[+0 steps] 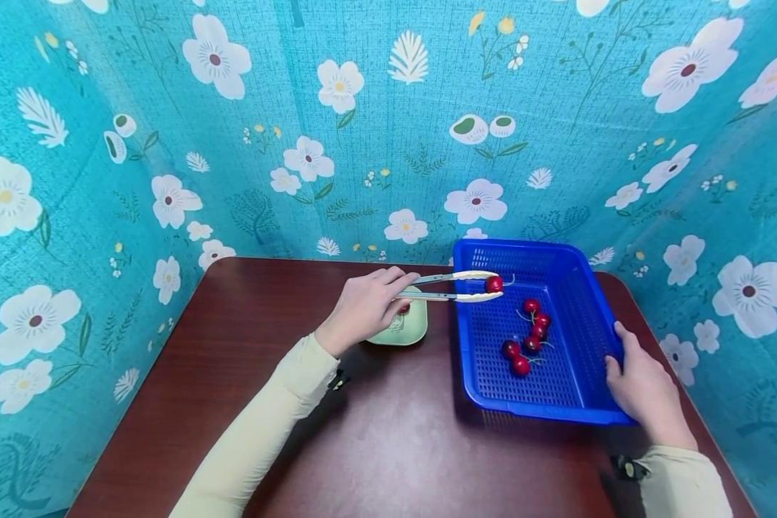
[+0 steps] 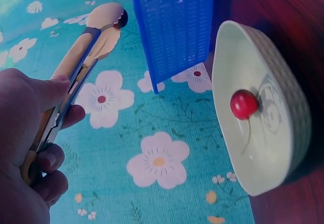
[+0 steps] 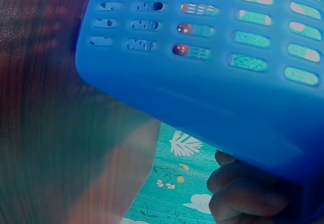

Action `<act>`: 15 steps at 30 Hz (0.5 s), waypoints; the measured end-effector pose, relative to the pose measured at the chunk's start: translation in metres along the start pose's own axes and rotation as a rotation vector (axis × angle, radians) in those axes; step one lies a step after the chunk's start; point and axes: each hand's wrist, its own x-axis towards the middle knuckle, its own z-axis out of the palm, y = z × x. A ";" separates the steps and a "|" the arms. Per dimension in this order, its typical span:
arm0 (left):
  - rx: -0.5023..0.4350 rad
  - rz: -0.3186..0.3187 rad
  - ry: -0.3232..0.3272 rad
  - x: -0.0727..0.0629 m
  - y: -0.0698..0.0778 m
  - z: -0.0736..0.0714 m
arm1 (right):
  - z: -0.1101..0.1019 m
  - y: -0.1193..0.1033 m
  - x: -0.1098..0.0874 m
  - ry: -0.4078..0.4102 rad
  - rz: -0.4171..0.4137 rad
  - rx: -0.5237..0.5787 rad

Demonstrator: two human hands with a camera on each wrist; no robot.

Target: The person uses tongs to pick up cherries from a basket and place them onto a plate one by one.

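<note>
My left hand (image 1: pixel 365 306) grips a pair of tongs (image 1: pixel 443 296), metal with cream tips. Between those tips a red cherry (image 1: pixel 494 285) with a thin stem is held over the left side of a blue basket (image 1: pixel 473 374). Several more cherries (image 1: pixel 532 344) lie on the basket's slotted floor. My right hand (image 1: pixel 644 388) holds the basket's right rim, its fingers curled at the edge in the right wrist view. Beneath and behind my left hand is a pale green bowl (image 1: pixel 409 332), partly covered. One cherry (image 2: pixel 244 104) sits inside it in the left wrist view.
The dark brown table (image 1: pixel 388 446) bears the bowl and basket. A turquoise flowered curtain (image 1: pixel 375 144) stands behind the table and along both sides. The basket's tall walls (image 1: pixel 579 345) rise around the cherries.
</note>
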 end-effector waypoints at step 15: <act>0.027 -0.061 0.030 -0.035 -0.030 -0.020 | 0.000 0.002 0.001 0.015 -0.024 -0.010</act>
